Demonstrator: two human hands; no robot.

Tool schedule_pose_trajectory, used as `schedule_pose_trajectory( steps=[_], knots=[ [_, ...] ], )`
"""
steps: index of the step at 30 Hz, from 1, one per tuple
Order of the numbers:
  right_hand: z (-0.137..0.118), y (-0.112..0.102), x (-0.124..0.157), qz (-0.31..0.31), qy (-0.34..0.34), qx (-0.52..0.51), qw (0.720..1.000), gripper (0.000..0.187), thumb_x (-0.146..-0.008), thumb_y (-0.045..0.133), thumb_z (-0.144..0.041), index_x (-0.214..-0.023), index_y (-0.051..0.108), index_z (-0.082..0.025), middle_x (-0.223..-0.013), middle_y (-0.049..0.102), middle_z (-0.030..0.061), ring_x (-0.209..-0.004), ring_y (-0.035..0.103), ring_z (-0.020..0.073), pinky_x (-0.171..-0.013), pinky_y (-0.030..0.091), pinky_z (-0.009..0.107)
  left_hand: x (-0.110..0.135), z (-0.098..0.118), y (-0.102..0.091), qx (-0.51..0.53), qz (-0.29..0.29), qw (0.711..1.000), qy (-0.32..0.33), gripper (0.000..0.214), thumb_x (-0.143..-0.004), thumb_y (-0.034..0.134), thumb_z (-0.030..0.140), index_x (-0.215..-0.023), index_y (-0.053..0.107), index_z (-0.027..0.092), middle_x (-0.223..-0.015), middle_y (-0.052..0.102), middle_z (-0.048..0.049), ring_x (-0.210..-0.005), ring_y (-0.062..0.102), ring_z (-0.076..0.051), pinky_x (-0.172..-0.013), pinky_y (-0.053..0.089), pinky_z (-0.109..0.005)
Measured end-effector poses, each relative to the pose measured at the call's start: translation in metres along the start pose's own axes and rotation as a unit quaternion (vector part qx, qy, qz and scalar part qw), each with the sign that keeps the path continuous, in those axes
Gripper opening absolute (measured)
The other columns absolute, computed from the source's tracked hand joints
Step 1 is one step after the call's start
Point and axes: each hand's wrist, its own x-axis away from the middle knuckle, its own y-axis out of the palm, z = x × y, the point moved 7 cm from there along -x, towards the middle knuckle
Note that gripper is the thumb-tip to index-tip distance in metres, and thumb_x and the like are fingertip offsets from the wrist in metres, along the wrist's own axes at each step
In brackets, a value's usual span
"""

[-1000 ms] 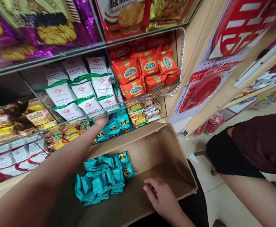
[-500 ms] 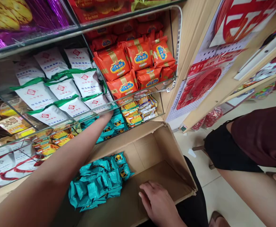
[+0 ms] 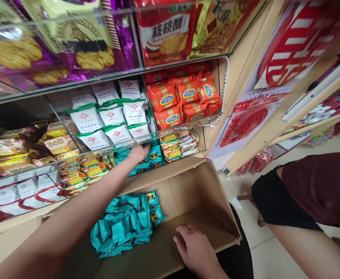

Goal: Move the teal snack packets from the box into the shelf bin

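My left hand [image 3: 138, 153] reaches into the bottom shelf and lies on the teal snack packets [image 3: 154, 155] stacked there; its fingers are mostly hidden by the packets and the glass shelf edge. My right hand [image 3: 194, 246] rests palm down with loosely curled fingers on the floor of an open cardboard box [image 3: 213, 197] and holds nothing. A heap of the same teal packets [image 3: 126, 224] lies in the box's left half, a hand's width left of my right hand.
Glass shelves hold white-and-green packets [image 3: 111, 116], orange-red packets [image 3: 181, 97] and yellow-green snacks [image 3: 177, 143]. A wooden shelf side [image 3: 239, 77] stands to the right. Another person in dark shorts [image 3: 277, 197] crouches at the right on the tiled floor.
The view tilted up and back. My left hand has drawn slightly out along the teal packets on the shelf. My right hand stays on the box floor.
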Motion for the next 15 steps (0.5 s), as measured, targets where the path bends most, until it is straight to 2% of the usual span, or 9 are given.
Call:
schedule_pose_trajectory(
  steps=[2,3,4,6,8,11,13,15],
  knots=[
    [0.0,0.004,-0.003,-0.023,0.0,0.006,1.0,0.018,-0.079,0.043,-0.023,-0.09,0.056,-0.022,-0.086,0.061,0.0043,-0.079,0.058,0.0191,-0.068,0.04,0.027,0.038,-0.007,-0.017,0.006,-0.013,0.999,0.033,0.046,-0.073,0.056,0.032,-0.114,0.05,0.012,-0.121,0.049,-0.0126,-0.114,0.042,-0.028,-0.093,0.034,-0.037],
    [-0.002,0.006,-0.006,-0.035,-0.006,0.009,0.999,0.019,-0.077,0.045,-0.023,-0.092,0.056,-0.022,-0.088,0.061,0.0051,-0.082,0.058,0.0198,-0.07,0.04,0.028,0.063,-0.009,-0.027,0.016,-0.017,0.997,0.073,0.047,-0.074,0.054,0.031,-0.118,0.047,0.017,-0.126,0.046,-0.0074,-0.116,0.04,-0.023,-0.095,0.033,-0.032],
    [-0.005,0.01,-0.012,-0.05,-0.018,0.012,0.999,0.022,-0.075,0.048,-0.023,-0.096,0.055,-0.021,-0.091,0.061,0.006,-0.086,0.057,0.0204,-0.073,0.04,0.028,0.094,-0.005,-0.036,0.032,-0.025,0.986,0.161,0.046,-0.076,0.05,0.032,-0.121,0.044,0.021,-0.127,0.045,-0.0048,-0.116,0.04,-0.021,-0.096,0.034,-0.031],
    [-0.013,0.02,-0.027,-0.084,-0.051,0.021,0.995,0.034,-0.07,0.055,-0.024,-0.103,0.053,-0.019,-0.1,0.058,0.0079,-0.095,0.054,0.0215,-0.078,0.039,0.029,0.156,-0.012,-0.052,0.068,-0.029,0.962,0.262,0.038,-0.078,0.047,0.027,-0.116,0.048,0.03,-0.116,0.055,-0.001,-0.107,0.049,-0.019,-0.091,0.039,-0.031],
    [-0.023,0.034,-0.045,-0.117,-0.075,0.037,0.99,0.05,-0.062,0.064,-0.025,-0.11,0.049,-0.019,-0.11,0.053,0.0098,-0.102,0.05,0.0234,-0.081,0.039,0.03,0.21,-0.032,-0.054,0.104,-0.05,0.95,0.289,0.034,-0.077,0.047,0.021,-0.107,0.053,0.035,-0.099,0.063,-0.0003,-0.093,0.057,-0.018,-0.081,0.046,-0.029],
    [-0.03,0.062,-0.07,-0.148,-0.072,0.067,0.984,0.064,-0.049,0.074,-0.021,-0.108,0.05,-0.017,-0.113,0.051,0.0127,-0.102,0.049,0.0278,-0.08,0.04,0.033,0.257,-0.078,-0.026,0.13,-0.14,0.958,0.214,0.035,-0.077,0.047,0.023,-0.108,0.053,0.037,-0.097,0.064,-0.0014,-0.089,0.059,-0.018,-0.078,0.049,-0.027],
    [-0.03,0.082,-0.079,-0.163,-0.059,0.085,0.981,0.057,-0.051,0.072,-0.015,-0.104,0.052,-0.015,-0.104,0.056,0.0125,-0.096,0.053,0.0276,-0.077,0.042,0.036,0.273,-0.11,-0.003,0.155,-0.169,0.963,0.141,0.033,-0.076,0.048,0.028,-0.108,0.053,0.037,-0.1,0.063,-0.0009,-0.09,0.059,-0.018,-0.08,0.048,-0.027],
    [-0.026,0.099,-0.085,-0.176,-0.05,0.089,0.979,0.046,-0.06,0.067,-0.014,-0.104,0.052,-0.014,-0.095,0.059,0.0091,-0.087,0.056,0.0234,-0.074,0.043,0.036,0.282,-0.134,0.016,0.2,-0.18,0.96,0.073,0.029,-0.077,0.047,0.033,-0.105,0.055,0.033,-0.1,0.063,-0.0016,-0.09,0.059,-0.018,-0.081,0.047,-0.027]
  ],
)
